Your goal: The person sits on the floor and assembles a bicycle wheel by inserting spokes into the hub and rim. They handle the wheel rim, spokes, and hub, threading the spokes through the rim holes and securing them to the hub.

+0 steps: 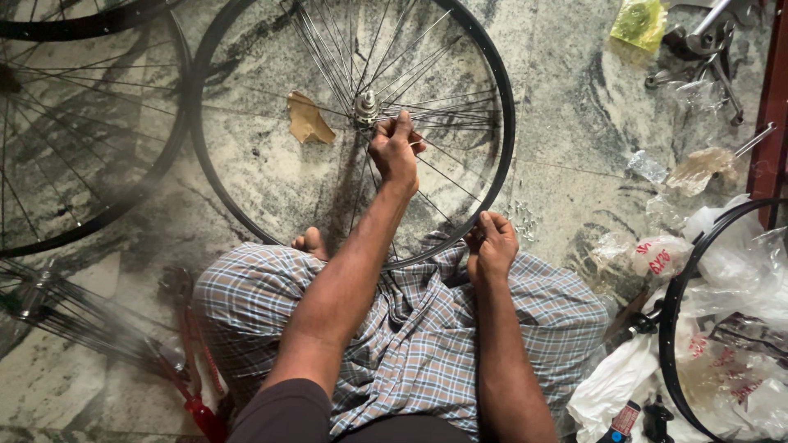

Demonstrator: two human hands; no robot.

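A black-rimmed bicycle wheel [246,215] was laid almost flat over the grey marbled floor [566,107], its near edge resting against the lap of a seated person whose legs were covered by a blue-and-brown checked cloth [419,344]. The left hand [395,152] was extended to the middle of the wheel, just below the metal hub [365,105], and its fingers were pinched shut on a thin spoke [447,176] where the spokes gathered. The right hand [491,244] was closed around the near part of the rim, with the thumb laid over the top of it. A bare foot [310,241] could be seen through the spokes, just beyond the checked cloth. A crumpled scrap of brown paper [308,119] was seen through the wheel, lying left of the hub. A second spoked wheel [82,148] was lying to the left, its rim just beside that of the first, and a loose bundle of spokes [74,316] was spread below it. Red-handled pliers [193,361] were lying beside the left thigh. To the right, a bare black rim [675,316] was set over a heap of white plastic bags [730,279], and a small pile of shiny nipples [523,220] was scattered near the held wheel's right edge. Metal bicycle parts [706,45] and a yellow-green packet [639,23] were lying at the far right.
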